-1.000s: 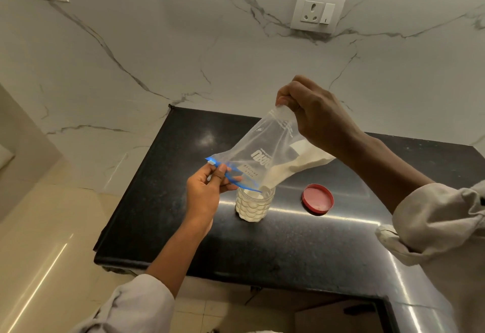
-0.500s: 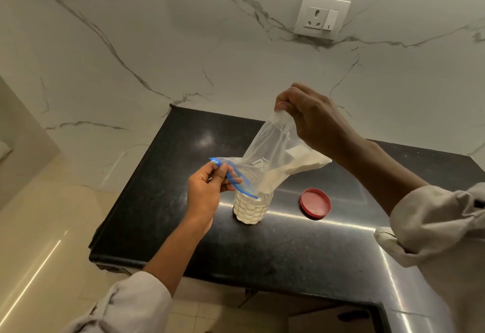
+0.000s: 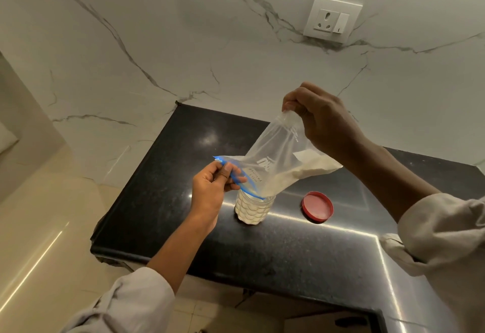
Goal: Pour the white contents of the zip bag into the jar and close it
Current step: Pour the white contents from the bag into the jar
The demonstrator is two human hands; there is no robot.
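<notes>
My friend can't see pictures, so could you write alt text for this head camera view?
Two hands tip a clear zip bag of white powder into a jar on a black counter: the right hand lifts the bag's bottom, the left hand holds its blue zip edge at the jar's mouth. A red lid lies to the jar's right.

2 bare hands show, the left hand (image 3: 210,191) and the right hand (image 3: 322,120), with no rings, watch or gloves. Behind each, the forearm is uncovered. Below the left hand a pale grey-beige sleeve (image 3: 131,304) is pushed up into soft folds; the right sleeve (image 3: 443,230) is rolled into a thick creased cuff.
</notes>
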